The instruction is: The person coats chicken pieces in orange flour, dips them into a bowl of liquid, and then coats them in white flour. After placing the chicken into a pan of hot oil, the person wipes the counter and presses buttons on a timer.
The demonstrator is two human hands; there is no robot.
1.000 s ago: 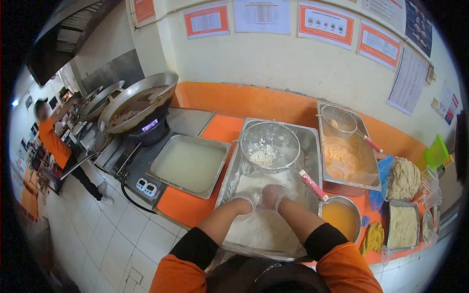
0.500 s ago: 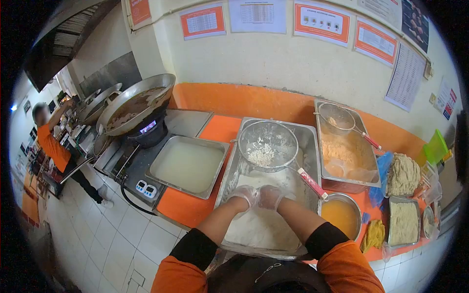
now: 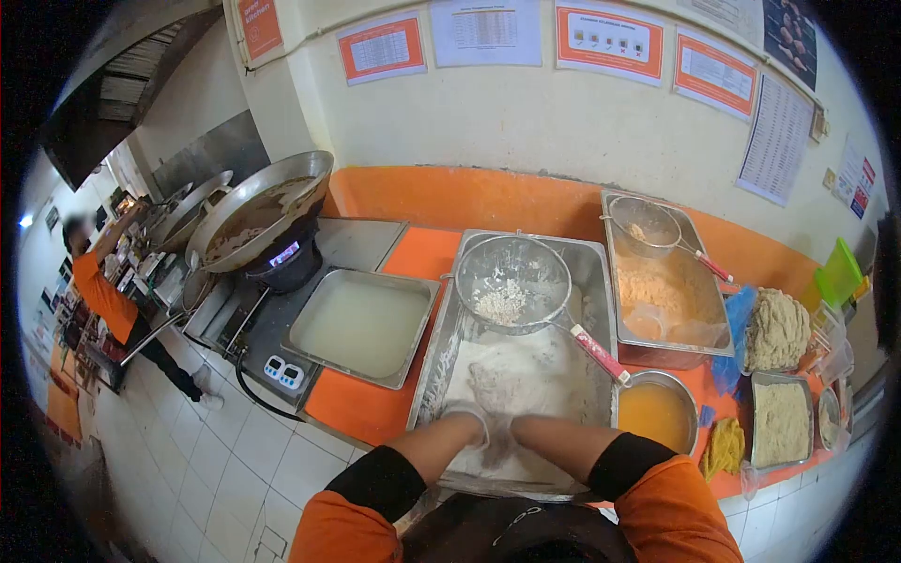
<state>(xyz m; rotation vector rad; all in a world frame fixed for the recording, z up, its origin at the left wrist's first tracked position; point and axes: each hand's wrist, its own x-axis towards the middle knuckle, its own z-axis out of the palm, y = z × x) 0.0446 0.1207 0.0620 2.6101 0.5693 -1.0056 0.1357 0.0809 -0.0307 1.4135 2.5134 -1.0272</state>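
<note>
A deep metal tray [image 3: 605, 281] holds white flour [image 3: 554, 375] in front of me. My left hand [image 3: 472, 430], in a clear plastic glove, is down in the flour near the tray's front. Close beside it, my right hand [image 3: 502, 439] is also sunk in the flour. The fingers of both hands are buried and hidden. A floury, uneven mound [image 3: 493, 383] rises just beyond them. Across the tray's far part rests a wire strainer [image 3: 535, 267] with white crumbs in it, its red-patterned handle [image 3: 601, 355] pointing right.
A pan of cloudy liquid [image 3: 361, 324] lies to the left, below a large wok [image 3: 263, 211] of dark oil. On the right are a tray of orange-tinted flour [image 3: 657, 291], a bowl of orange liquid [image 3: 654, 418] and a yellow cloth [image 3: 723, 448]. Another person [image 3: 103, 291] stands far left.
Both hands have come back toward me and sunk into the flour, from the middle of the tray to its front. The view has shifted slightly.
</note>
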